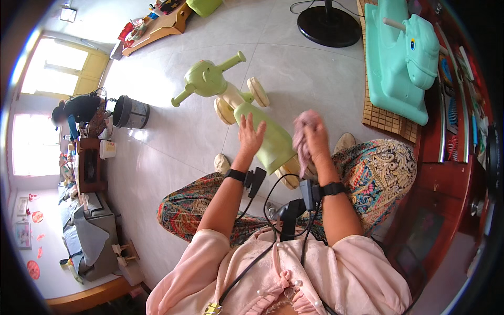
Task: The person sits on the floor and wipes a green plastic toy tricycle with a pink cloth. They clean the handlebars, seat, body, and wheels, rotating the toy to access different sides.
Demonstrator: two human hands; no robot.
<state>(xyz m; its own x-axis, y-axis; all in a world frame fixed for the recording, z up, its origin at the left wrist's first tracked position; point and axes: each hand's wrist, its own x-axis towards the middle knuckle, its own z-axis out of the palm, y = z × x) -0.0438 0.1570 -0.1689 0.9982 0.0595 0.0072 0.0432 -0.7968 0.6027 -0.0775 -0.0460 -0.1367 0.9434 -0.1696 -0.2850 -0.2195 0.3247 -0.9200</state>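
Note:
A green and cream plastic ride-on tricycle [263,128] stands on the floor between my feet, its handlebar head pointing away from me. My left hand [251,133] rests on or just above the green seat, fingers spread and holding nothing. In my right hand [316,139] is a bunched pink cloth [306,122], held beside the right edge of the seat. Whether the cloth touches the seat I cannot tell. Part of the rear wheels [288,179] shows below the seat, partly hidden by the cloth and my right arm.
A turquoise rocking horse [407,75] sits on a woven mat [388,122] beside the red cabinet [441,189] at right. Ahead is a round black stand base [329,26]. To the left, a person [84,114] bends near a black bucket [131,112] and a sofa [94,232].

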